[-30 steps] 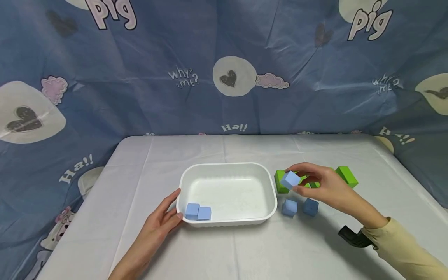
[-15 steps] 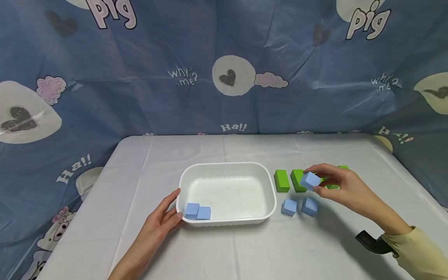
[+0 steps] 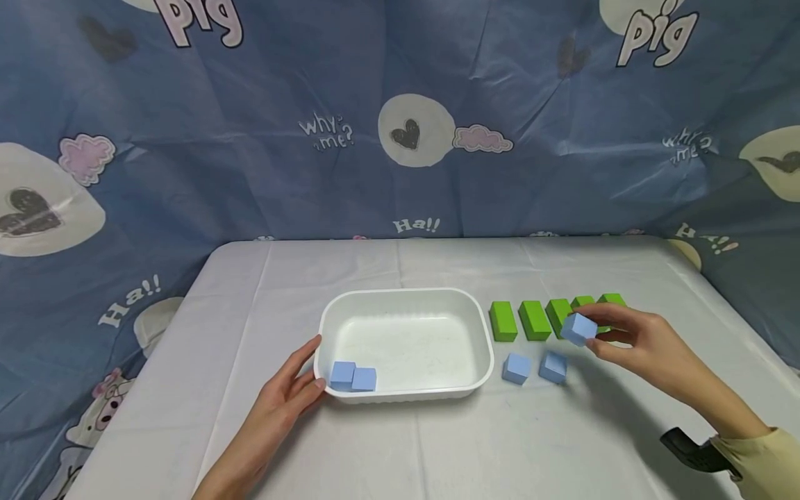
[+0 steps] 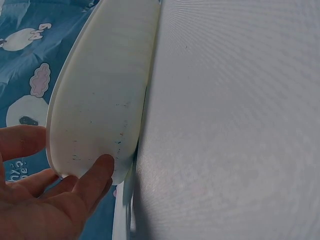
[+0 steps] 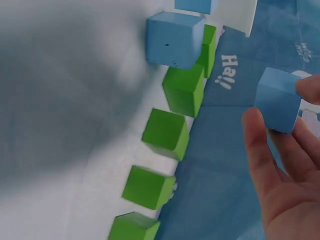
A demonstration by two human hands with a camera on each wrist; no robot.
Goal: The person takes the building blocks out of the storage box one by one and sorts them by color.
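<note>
My left hand (image 3: pixel 287 389) rests at the left end of a white plastic tray (image 3: pixel 406 397). In the left wrist view its thumb (image 4: pixel 102 167) lies against the tray's outer wall and the other fingers touch its end. Two light blue cubes (image 3: pixel 342 376) sit in the tray's front left corner. My right hand (image 3: pixel 644 340) pinches another blue cube (image 3: pixel 579 329) between thumb and fingertips, held above the table at the right. Below it on the table are two more blue cubes, one nearer the tray (image 3: pixel 516 369) and one to its right (image 3: pixel 553 367).
Behind the loose cubes a row of several green blocks (image 3: pixel 534 321) runs rightward from the tray; the held cube and right hand partly cover the farther ones. A white cloth covers the table (image 3: pixel 375 451). A printed blue curtain (image 3: pixel 281 187) hangs behind.
My right hand has moved right with the blue cube, away from the tray, uncovering more of the green blocks. The left hand and tray stay in place.
</note>
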